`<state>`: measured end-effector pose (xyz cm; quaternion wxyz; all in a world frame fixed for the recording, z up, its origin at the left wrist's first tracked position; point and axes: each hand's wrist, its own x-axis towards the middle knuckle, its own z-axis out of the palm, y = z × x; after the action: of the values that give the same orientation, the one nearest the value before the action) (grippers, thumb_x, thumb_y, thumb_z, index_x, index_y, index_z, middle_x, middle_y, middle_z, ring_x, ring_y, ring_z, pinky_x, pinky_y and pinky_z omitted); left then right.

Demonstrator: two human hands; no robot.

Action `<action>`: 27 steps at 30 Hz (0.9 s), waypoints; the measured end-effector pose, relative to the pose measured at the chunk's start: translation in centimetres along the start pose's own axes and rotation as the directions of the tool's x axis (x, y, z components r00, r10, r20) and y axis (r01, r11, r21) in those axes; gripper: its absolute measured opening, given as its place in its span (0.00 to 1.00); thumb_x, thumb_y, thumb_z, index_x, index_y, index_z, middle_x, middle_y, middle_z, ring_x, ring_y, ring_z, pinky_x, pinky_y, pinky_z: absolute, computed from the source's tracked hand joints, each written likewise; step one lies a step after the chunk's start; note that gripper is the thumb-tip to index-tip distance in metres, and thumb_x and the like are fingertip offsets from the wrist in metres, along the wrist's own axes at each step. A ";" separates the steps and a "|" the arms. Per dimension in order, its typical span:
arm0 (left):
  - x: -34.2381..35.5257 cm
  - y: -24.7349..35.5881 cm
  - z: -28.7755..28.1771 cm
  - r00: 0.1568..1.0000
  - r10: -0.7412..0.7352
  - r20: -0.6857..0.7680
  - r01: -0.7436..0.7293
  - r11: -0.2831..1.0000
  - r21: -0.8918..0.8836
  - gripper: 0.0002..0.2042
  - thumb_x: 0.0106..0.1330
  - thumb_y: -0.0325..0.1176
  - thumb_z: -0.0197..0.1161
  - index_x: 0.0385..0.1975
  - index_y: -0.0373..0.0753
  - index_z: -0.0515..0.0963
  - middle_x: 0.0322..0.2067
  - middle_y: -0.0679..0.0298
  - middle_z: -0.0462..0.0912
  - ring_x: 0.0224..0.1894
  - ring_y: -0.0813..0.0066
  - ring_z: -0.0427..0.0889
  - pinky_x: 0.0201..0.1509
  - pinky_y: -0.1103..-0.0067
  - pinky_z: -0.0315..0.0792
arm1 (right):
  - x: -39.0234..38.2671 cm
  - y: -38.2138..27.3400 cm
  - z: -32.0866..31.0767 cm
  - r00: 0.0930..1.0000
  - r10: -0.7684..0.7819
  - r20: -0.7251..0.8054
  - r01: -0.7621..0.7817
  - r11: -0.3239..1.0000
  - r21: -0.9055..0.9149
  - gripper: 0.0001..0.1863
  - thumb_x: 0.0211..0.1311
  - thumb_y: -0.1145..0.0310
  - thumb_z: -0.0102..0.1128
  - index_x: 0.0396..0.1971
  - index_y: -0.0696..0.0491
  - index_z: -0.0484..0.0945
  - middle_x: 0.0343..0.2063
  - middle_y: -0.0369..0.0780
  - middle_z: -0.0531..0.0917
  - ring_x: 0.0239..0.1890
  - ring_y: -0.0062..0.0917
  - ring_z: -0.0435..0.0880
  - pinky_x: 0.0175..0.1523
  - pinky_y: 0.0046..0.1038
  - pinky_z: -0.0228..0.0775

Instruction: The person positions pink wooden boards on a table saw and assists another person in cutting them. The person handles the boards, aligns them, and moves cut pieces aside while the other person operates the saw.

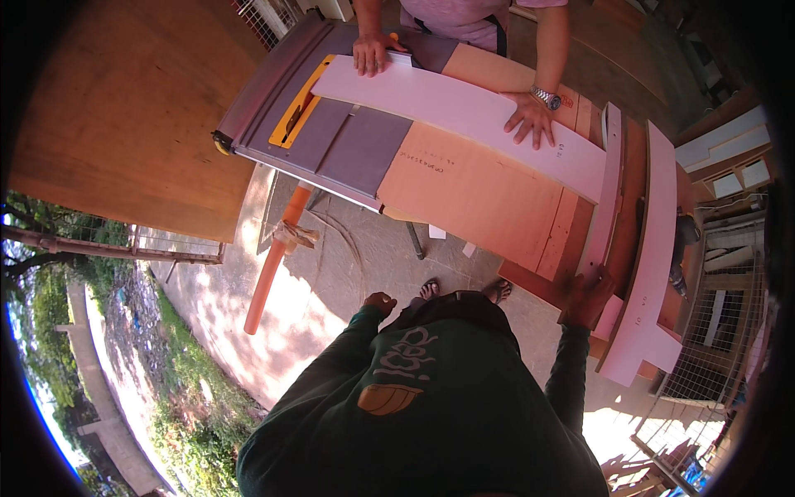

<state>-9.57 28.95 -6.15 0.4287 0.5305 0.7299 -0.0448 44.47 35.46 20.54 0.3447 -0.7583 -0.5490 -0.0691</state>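
My right hand (590,296) is closed on the near end of a narrow white strip of board (608,170), which lies along the right side of the worktable. My left hand (380,305) hangs by my waist, its fingers curled in, with nothing seen in it. Across the table saw (360,153), a co-worker's two hands (372,54) press flat on a long white board (431,93). That board's left end reaches the yellow blade insert (302,101), where part of the blade shows. Its right end lies close to the narrow strip.
A wider white board (650,240) with a notched near end lies at the far right, beside a power drill (684,248). Brown plywood (447,172) extends the saw's top. An orange pipe (277,261) slants below the saw. A large wooden panel (141,108) stands left.
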 end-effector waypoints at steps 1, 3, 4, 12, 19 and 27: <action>0.0 0.0 0.0 1.000 -0.002 -0.003 0.002 1.000 0.000 0.23 0.63 0.59 0.63 0.45 0.47 0.90 0.51 0.56 0.89 0.57 0.52 0.85 0.65 0.60 0.76 | 0.0 -0.1 0.0 1.000 0.008 0.004 -0.008 1.000 0.002 0.29 0.57 0.67 0.66 0.59 0.59 0.73 0.53 0.52 0.76 0.58 0.50 0.76 0.65 0.50 0.70; -0.2 0.4 -0.2 1.000 -0.003 -0.001 0.003 1.000 -0.002 0.23 0.63 0.59 0.63 0.45 0.47 0.90 0.51 0.56 0.89 0.57 0.52 0.85 0.65 0.60 0.76 | 0.0 -0.4 -0.2 1.000 0.014 0.005 -0.014 1.000 0.004 0.28 0.57 0.67 0.66 0.59 0.59 0.74 0.53 0.52 0.76 0.58 0.50 0.76 0.65 0.50 0.70; -0.3 0.6 -0.3 1.000 -0.006 0.003 0.006 1.000 -0.006 0.23 0.63 0.59 0.63 0.45 0.47 0.90 0.51 0.56 0.89 0.57 0.52 0.85 0.65 0.60 0.76 | 0.0 -0.4 -0.3 1.000 0.018 0.005 -0.018 1.000 0.005 0.28 0.58 0.67 0.66 0.59 0.59 0.74 0.52 0.52 0.76 0.58 0.50 0.76 0.65 0.50 0.70; 0.2 -0.2 0.2 0.998 -0.008 0.056 0.011 0.998 -0.055 0.26 0.60 0.60 0.65 0.46 0.46 0.89 0.55 0.50 0.87 0.60 0.47 0.82 0.68 0.59 0.74 | 0.1 -0.2 0.0 1.000 0.004 -0.008 -0.004 1.000 -0.010 0.28 0.56 0.67 0.66 0.57 0.59 0.74 0.52 0.52 0.76 0.57 0.50 0.77 0.64 0.49 0.71; -0.4 0.5 0.0 1.000 -0.002 0.016 0.002 1.000 -0.002 0.23 0.64 0.58 0.64 0.45 0.47 0.90 0.50 0.55 0.90 0.56 0.52 0.86 0.64 0.61 0.77 | 0.1 -0.6 -0.1 1.000 0.017 -0.015 -0.017 1.000 -0.008 0.27 0.56 0.69 0.66 0.57 0.59 0.75 0.51 0.52 0.77 0.57 0.50 0.77 0.63 0.49 0.71; -0.3 0.1 0.4 1.000 0.000 0.003 0.000 1.000 -0.022 0.23 0.63 0.58 0.65 0.45 0.46 0.90 0.48 0.55 0.90 0.55 0.52 0.87 0.63 0.62 0.78 | 0.2 -1.0 -0.3 0.999 0.032 -0.008 -0.032 0.999 -0.008 0.28 0.55 0.69 0.66 0.57 0.59 0.75 0.52 0.52 0.76 0.57 0.51 0.77 0.63 0.49 0.71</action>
<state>-9.27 28.58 -6.19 0.4354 0.5257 0.7298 -0.0376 43.75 35.63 21.34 0.3449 -0.7681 -0.5350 -0.0689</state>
